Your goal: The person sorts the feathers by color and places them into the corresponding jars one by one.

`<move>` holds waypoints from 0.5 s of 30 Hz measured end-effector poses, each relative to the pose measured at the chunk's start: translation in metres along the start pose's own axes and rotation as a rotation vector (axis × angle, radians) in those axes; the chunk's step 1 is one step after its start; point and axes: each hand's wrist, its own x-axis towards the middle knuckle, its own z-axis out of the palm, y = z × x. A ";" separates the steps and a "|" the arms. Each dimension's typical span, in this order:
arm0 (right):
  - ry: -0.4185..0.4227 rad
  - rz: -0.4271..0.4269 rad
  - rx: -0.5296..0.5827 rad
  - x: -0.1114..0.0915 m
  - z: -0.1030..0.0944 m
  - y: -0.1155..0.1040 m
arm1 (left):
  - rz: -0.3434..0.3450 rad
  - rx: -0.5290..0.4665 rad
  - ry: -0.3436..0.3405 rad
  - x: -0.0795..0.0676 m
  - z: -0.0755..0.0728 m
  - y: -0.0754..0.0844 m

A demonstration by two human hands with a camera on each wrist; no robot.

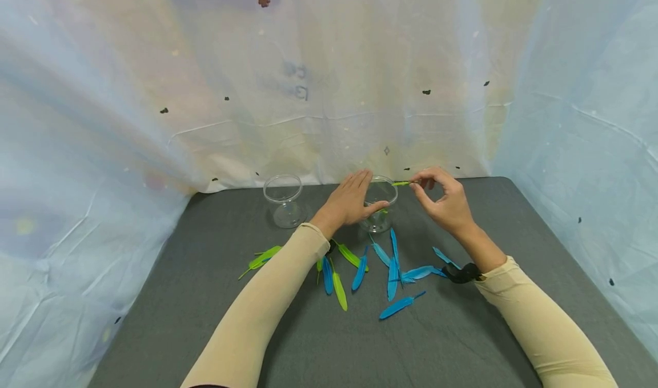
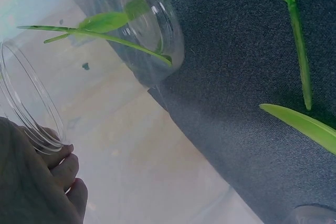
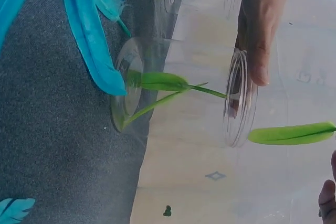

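Grey table [image 1: 329, 348] with 2 clear jars [image 1: 287, 214], feathers [image 1: 397, 307]

**Three cams, one table: how they're aimed**

So the head cam sits up high on the near side, looking forward and down. It's the farthest back, so it gets most of the table [image 1: 329, 348], the far curtain [image 1: 360, 62], plus the left jar [image 1: 285, 199] and right jar [image 1: 386, 196]. Both wrist cams are way closer, tipped sideways in opposite directions, and face the far curtain. Left one views the right jar from its left; right one has it nearly mid-frame. Those two overlap on that jar and the left hand [image 1: 349, 199], and all three share both.
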 end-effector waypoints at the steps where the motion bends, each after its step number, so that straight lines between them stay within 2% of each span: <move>1: -0.004 0.004 -0.005 0.000 0.001 0.000 | 0.001 -0.001 0.002 0.000 0.000 0.000; 10: -0.056 0.064 0.012 0.002 0.008 -0.003 | 0.002 0.011 0.000 0.001 0.001 -0.002; 15: -0.074 0.126 0.015 -0.001 0.016 0.014 | -0.003 0.015 -0.002 0.002 0.001 -0.002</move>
